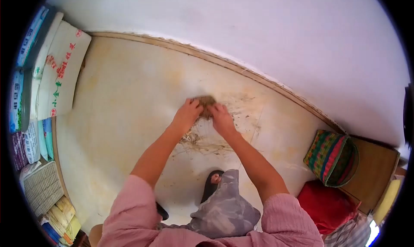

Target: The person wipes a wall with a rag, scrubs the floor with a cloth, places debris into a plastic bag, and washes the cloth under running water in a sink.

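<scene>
Both my hands are gripping a brown, fibrous clump (206, 101) just above the pale floor, and its exact kind I cannot make out. My left hand (188, 114) has its fingers closed on the clump's left side. On the right side my right hand (222, 118) presses into it with bent fingers, slightly blurred. Beneath and around them lie scattered dry bits and straw-like strands (207, 148), thickest below the hands. Dark crumbs (243, 101) spread to the right.
A white wall with a wooden baseboard (189, 49) runs along the far side. At left stand a white carton (60, 70) and stacked packages. On the right, a woven striped basket (330, 157) rests by a brown box (371, 169) and a red bag (330, 206). My sandalled foot (212, 184) is close below.
</scene>
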Tool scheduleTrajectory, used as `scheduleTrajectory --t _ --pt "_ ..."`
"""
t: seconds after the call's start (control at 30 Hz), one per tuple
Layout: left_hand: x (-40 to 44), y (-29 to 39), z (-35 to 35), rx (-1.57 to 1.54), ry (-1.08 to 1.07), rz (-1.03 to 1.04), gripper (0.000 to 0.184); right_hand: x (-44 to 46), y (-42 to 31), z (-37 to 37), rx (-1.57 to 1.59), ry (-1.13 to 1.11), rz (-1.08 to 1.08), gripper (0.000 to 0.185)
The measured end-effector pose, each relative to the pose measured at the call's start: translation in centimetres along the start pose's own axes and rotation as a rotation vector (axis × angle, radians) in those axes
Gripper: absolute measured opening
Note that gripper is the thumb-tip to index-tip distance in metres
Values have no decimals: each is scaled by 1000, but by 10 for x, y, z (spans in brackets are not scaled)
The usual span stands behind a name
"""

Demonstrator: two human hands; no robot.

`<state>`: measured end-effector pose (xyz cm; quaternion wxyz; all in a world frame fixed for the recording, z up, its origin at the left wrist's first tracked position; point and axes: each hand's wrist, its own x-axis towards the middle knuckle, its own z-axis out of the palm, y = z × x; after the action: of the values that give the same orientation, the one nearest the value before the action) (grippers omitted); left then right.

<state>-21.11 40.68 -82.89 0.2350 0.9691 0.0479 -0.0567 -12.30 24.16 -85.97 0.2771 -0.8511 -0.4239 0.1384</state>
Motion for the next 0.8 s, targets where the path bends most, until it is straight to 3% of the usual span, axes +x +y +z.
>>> scheduleTrajectory --t 0.07,0.17,0.2,0.27,0.4,0.47,0.6,0.67,0.8 --pt "-9 5 0 -30 -161 80 42 -20 1 -20 113 2 -35 44" --pt "16 39 -15 -159 -44 192 39 -33 8 -64 130 99 65 41" --pt "35 51 -11 -149 82 263 39 -37 16 -79 107 143 118 41" --pt "79 81 -9 -101 65 320 38 -36 53 -104 -30 285 130 40" --pt "157 117 27 43 105 417 33 -18 130 -136 -245 288 206 47" --pt "171 116 49 99 91 362 32 -18 148 -123 -240 318 233 50" --pt "146 92 33 3 11 417 30 -42 109 -66 -117 344 292 42" --pt "111 66 31 -7 -31 503 16 -62 69 -47 -41 289 252 33" --pt "28 41 16 -30 -233 427 17 -90 16 -19 182 147 214 41"
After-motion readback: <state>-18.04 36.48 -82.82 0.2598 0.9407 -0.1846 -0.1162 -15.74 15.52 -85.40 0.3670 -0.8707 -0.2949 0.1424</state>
